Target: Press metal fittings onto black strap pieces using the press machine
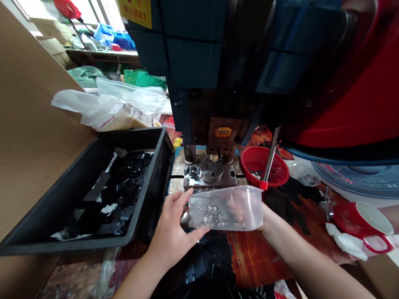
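Note:
A clear plastic box [226, 209] is tilted in front of the press, with many small shiny metal pieces in it. At its left end is my left hand [171, 222], its thumb along the near edge and its fingers at the far edge. My right hand [266, 218] grips the box from behind and below at the right end; its fingers show blurred through the plastic. Just beyond the box is the metal die plate [211, 173] of the press, with small shiny bits on its left part.
A blue press [196, 58] looms overhead. Left is a black tray [151, 168] of dark scraps. To the right are a red basket [280, 162], a metal rod [272, 153], a red mug [347, 220] and a large red machine cover [357, 91]. Plastic bags [119, 106] lie behind.

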### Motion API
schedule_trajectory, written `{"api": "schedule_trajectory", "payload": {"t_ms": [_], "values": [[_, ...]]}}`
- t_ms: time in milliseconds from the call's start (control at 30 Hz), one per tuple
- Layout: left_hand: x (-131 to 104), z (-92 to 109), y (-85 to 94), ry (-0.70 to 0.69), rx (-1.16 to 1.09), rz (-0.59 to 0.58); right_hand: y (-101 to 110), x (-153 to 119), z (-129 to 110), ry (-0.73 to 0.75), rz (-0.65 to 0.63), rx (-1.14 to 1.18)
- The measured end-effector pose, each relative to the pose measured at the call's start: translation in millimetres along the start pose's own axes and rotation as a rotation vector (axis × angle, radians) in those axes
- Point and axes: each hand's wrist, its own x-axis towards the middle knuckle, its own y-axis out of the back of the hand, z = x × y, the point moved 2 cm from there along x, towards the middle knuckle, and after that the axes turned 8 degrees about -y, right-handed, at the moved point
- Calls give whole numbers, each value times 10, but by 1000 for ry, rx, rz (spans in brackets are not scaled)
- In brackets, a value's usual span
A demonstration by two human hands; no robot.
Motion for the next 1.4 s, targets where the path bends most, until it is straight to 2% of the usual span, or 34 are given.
{"api": "schedule_trajectory", "payload": {"t_ms": [333, 433, 567, 633, 767, 867, 967, 1100, 1267, 1400], "values": [[-67, 18, 56, -21, 71, -54, -49, -97, 48, -56, 13, 2], [-67, 29, 55, -21, 60, -63, -50, -130, 56, -17, -13, -4], [-70, 41, 59, -40, 93, -67, 4, -136, 81, -39, 7, -59], [-95, 44, 59, -60, 128, -62, 50, -125, 79, 4, -11, -127], [-212, 39, -3, -192, 203, 12, 131, -106, 59, 120, -80, -290], [-351, 27, -105, -357, 245, 152, 165, -148, 25, 157, -60, -415], [-479, 22, -219, -492, 255, 293, 164, -264, -28, 169, -36, -661], [-552, 39, -339, -571, 265, 381, 137, -450, -83, 138, -44, -905], [-606, 94, -430, -641, 227, 338, 201, -691, -76, 201, 52, -987], [-694, 79, -483, -677, 163, 306, 498, -1031, 30, 244, 182, -944]]}}
